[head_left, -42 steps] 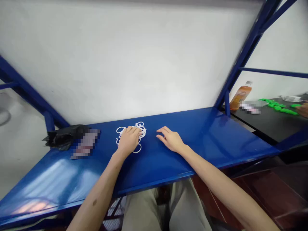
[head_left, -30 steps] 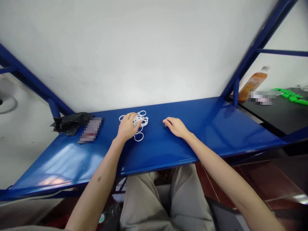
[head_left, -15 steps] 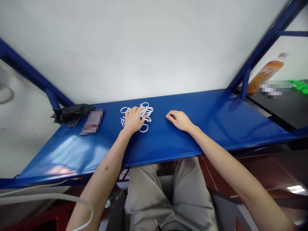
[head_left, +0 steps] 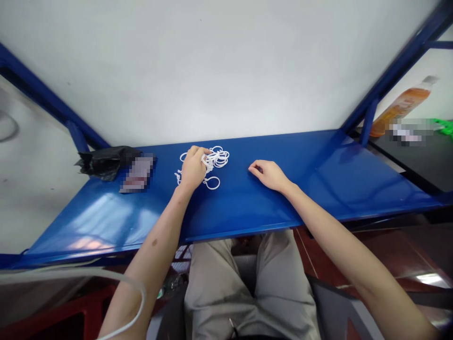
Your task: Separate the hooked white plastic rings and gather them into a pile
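A small heap of thin white plastic rings [head_left: 218, 158] lies on the blue metal table [head_left: 318, 179] near the back wall. My left hand [head_left: 193, 170] rests on the heap's left side with its fingers curled and pinched on some of the white rings. One ring [head_left: 213, 182] lies apart, just right of that hand. My right hand [head_left: 269, 175] lies palm down on the bare table to the right of the heap, fingers loosely bent and holding nothing.
A crumpled black bag [head_left: 104, 162] and a blurred flat item [head_left: 137, 173] lie at the table's left end. Blue frame posts [head_left: 389, 71] rise at both sides. Beyond the right post stand an orange bottle [head_left: 399, 106] and green pieces [head_left: 444, 125] on a dark table.
My left hand went from lying flat over the rings to curling and pinching some of them. The view tilted down, so the table sits higher in the picture. My right hand stayed in place.
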`<action>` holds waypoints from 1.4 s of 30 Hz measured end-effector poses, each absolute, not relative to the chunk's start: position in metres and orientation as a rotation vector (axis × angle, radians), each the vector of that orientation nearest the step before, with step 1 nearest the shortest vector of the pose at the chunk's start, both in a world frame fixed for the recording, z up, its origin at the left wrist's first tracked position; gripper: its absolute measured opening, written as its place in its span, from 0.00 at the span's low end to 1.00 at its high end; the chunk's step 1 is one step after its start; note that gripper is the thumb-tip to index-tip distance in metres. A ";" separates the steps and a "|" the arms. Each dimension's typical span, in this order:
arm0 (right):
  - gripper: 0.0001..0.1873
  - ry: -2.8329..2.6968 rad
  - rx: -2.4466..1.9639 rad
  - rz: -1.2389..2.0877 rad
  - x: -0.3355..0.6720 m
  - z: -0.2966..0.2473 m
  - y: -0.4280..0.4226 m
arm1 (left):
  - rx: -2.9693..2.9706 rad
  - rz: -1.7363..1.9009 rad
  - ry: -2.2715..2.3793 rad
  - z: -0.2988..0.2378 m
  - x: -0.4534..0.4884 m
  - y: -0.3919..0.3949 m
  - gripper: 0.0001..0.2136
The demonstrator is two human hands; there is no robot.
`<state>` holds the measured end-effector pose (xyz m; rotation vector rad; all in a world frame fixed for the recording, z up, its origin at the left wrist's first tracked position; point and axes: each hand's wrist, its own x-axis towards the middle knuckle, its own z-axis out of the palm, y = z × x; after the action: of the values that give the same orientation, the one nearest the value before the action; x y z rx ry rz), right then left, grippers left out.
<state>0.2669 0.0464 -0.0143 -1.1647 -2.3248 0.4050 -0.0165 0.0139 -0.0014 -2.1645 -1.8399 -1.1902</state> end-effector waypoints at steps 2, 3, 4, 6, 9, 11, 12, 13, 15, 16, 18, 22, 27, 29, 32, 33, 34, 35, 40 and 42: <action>0.13 -2.323 -1.167 0.413 0.267 -0.014 0.046 | -2.108 -1.299 -1.837 0.002 -0.019 0.013 0.14; 0.13 -2.323 -1.169 0.417 0.267 -0.014 0.046 | -2.077 -1.340 -1.844 0.004 -0.020 0.013 0.16; 0.12 -2.324 -1.171 0.420 0.266 -0.014 0.046 | -2.048 -1.372 -1.853 0.006 -0.021 0.012 0.17; 0.12 -2.331 -1.174 0.422 0.267 -0.013 0.046 | -2.003 -1.418 -1.873 0.008 -0.024 0.012 0.20; 0.12 -2.341 -1.174 0.423 0.267 -0.012 0.046 | -1.981 -1.490 -1.937 0.009 -0.029 0.013 0.24; 0.12 -2.346 -1.173 0.426 0.267 -0.011 0.045 | -2.002 -1.548 -2.017 0.009 -0.032 0.013 0.26; 0.12 -2.349 -1.171 0.427 0.267 -0.011 0.045 | -2.032 -1.563 -2.056 0.010 -0.033 0.013 0.27; 0.12 -2.351 -1.170 0.428 0.267 -0.010 0.045 | -2.073 -1.552 -2.086 0.011 -0.033 0.013 0.27; 0.12 -2.354 -1.169 0.429 0.267 -0.009 0.044 | -2.165 -1.429 -2.098 0.012 -0.030 0.010 0.25; 0.12 -2.354 -1.170 0.429 0.267 -0.009 0.044 | -2.199 -1.320 -2.089 0.013 -0.028 0.009 0.23; 0.12 -2.356 -1.175 0.430 0.267 -0.008 0.044 | -2.224 -1.041 -2.083 0.012 -0.021 0.005 0.23; 0.11 -2.364 -1.195 0.430 0.266 -0.007 0.043 | -2.280 -0.430 -2.190 0.002 -0.008 0.001 0.38; 0.11 -2.392 -1.207 0.396 0.263 -0.007 0.041 | -2.268 -0.257 -2.244 -0.004 0.001 0.005 0.39; 0.11 -2.396 -1.220 0.385 0.262 -0.008 0.041 | -2.242 -0.299 -2.210 -0.004 0.003 0.007 0.35; 0.11 -2.390 -1.236 0.392 0.262 -0.008 0.041 | -2.203 -0.392 -2.121 -0.005 0.005 0.010 0.28; 0.11 -2.388 -1.238 0.397 0.262 -0.008 0.040 | -2.200 -0.429 -2.086 -0.006 0.004 0.011 0.26; 0.10 -2.388 -1.237 0.401 0.262 -0.008 0.040 | -2.202 -0.468 -2.053 -0.008 0.004 0.012 0.25; 0.10 -2.388 -1.235 0.404 0.262 -0.008 0.040 | -2.208 -0.509 -2.021 -0.009 0.003 0.013 0.23; 0.11 -2.384 -1.231 0.407 0.263 -0.009 0.041 | -2.192 -0.722 -1.898 -0.012 0.000 0.015 0.18; 0.10 -2.382 -1.231 0.411 0.263 -0.009 0.042 | -2.151 -0.810 -1.879 -0.010 -0.001 0.014 0.17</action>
<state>0.2627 0.0417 -0.0087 -1.2309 -2.3822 0.4108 -0.0010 0.0137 -0.0096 -2.1511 -1.8787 -0.8101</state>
